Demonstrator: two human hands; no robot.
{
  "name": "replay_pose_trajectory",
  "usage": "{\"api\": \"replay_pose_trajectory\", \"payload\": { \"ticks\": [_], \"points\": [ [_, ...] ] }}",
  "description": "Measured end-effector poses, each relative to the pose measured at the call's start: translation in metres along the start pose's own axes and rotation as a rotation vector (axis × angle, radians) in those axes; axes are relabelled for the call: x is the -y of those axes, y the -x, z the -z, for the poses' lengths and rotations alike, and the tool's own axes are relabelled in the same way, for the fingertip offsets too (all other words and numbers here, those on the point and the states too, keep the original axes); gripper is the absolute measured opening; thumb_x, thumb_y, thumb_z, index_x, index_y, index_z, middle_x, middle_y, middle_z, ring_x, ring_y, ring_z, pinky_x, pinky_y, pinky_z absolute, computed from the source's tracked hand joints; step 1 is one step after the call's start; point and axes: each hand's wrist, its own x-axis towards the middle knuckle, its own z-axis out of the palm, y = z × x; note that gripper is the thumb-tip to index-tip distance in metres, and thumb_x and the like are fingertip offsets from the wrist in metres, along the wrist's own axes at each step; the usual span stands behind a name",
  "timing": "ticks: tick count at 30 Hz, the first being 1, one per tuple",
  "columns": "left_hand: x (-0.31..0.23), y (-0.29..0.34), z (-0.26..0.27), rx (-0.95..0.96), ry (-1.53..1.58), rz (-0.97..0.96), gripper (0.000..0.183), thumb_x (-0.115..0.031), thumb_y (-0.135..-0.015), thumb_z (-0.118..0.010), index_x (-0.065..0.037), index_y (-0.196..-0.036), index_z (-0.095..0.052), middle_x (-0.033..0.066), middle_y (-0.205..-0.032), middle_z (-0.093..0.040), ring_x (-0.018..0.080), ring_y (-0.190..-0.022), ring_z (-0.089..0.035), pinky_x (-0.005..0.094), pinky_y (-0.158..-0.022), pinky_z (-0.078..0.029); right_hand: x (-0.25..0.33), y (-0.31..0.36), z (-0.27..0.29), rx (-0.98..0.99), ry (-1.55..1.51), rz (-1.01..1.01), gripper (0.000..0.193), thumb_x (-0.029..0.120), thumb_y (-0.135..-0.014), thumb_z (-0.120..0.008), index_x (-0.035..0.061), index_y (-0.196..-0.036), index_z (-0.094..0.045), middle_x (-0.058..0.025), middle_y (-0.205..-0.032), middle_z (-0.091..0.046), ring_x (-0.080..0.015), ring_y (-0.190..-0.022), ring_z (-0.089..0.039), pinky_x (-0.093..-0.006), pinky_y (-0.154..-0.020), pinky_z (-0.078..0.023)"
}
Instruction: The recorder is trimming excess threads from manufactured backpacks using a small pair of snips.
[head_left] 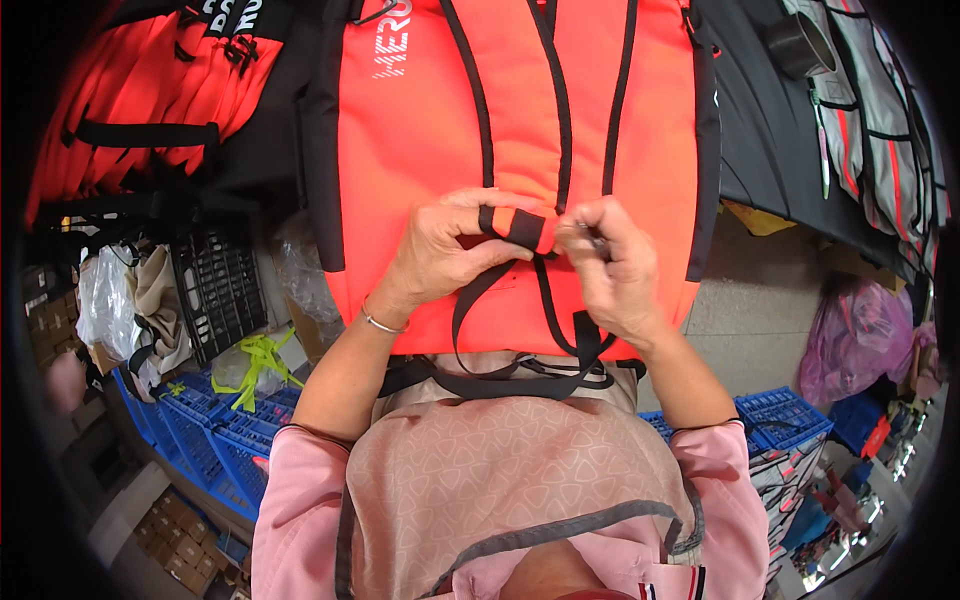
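Observation:
A bright red-orange backpack lies in front of me, its black-edged shoulder straps running toward me. My left hand is closed on the lower end of a shoulder strap, thumb and fingers pinching it around a black band. At that end's right side, my right hand is closed with bent fingers, slightly blurred. Something small and dark shows between its fingers, too hidden to name. Below both hands, black webbing hangs in loose loops over the backpack's near edge and my lap.
Several red bags lie stacked at the far left. Grey pieces with red strips lie at the far right, by a dark cup-like cylinder. Blue plastic crates stand left, another blue crate right, near a pink plastic bag.

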Motion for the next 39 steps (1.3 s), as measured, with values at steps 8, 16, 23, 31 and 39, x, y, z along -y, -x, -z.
{"api": "replay_pose_trajectory", "payload": {
  "ticks": [8, 16, 23, 31, 39],
  "points": [
    [0.000, 0.002, -0.006, -0.039, 0.019, 0.007, 0.024, -0.004, -0.070, -0.082, -0.009, -0.093, -0.078, 0.0063, -0.107, -0.072, 0.0221, -0.097, -0.067, 0.0426, -0.099, -0.046, 0.030, 0.024, 0.079, 0.129, -0.017, -0.330, 0.025, 0.003, -0.084, -0.073, -0.0036, -0.104, -0.061, -0.0055, -0.085, -0.067, -0.0117, -0.080, -0.064, -0.0260, -0.073, -0.054],
    [-0.006, 0.000, -0.020, -0.005, -0.272, -0.143, 0.025, -0.008, -0.069, -0.083, -0.013, -0.093, -0.079, 0.0046, -0.105, -0.073, 0.0189, -0.094, -0.068, 0.0427, -0.099, -0.046, 0.029, 0.020, 0.044, -0.071, 0.393, -0.081, 0.025, 0.016, -0.082, -0.078, 0.0001, -0.096, -0.066, -0.0106, -0.078, -0.064, -0.0198, -0.068, -0.065, -0.0308, -0.063, -0.052],
    [-0.002, 0.001, -0.022, -0.048, -0.270, -0.174, 0.026, -0.006, -0.066, -0.082, -0.013, -0.091, -0.078, 0.0033, -0.105, -0.073, 0.0214, -0.089, -0.067, 0.0446, -0.097, -0.049, 0.027, 0.006, 0.038, -0.054, 0.587, 0.085, 0.026, 0.025, -0.080, -0.079, 0.0035, -0.088, -0.066, -0.0082, -0.073, -0.064, -0.0235, -0.061, -0.062, -0.0333, -0.053, -0.048],
    [0.001, 0.001, -0.021, -0.050, -0.235, -0.158, 0.026, -0.006, -0.066, -0.083, -0.014, -0.090, -0.079, 0.0043, -0.105, -0.073, 0.0212, -0.088, -0.067, 0.0445, -0.097, -0.049, 0.019, 0.005, 0.038, -0.039, 0.515, 0.015, 0.023, 0.024, -0.082, -0.078, 0.0041, -0.085, -0.067, -0.0089, -0.071, -0.064, -0.0233, -0.059, -0.062, -0.0341, -0.051, -0.047],
    [0.002, 0.003, -0.018, -0.029, -0.221, -0.154, 0.026, -0.007, -0.067, -0.084, -0.013, -0.092, -0.078, 0.0053, -0.105, -0.073, 0.0220, -0.093, -0.068, 0.0445, -0.099, -0.048, 0.013, 0.006, 0.047, -0.023, 0.519, -0.065, 0.021, 0.022, -0.081, -0.078, 0.0035, -0.086, -0.069, -0.0101, -0.070, -0.065, -0.0237, -0.060, -0.064, -0.0326, -0.055, -0.049]
  ]
}}
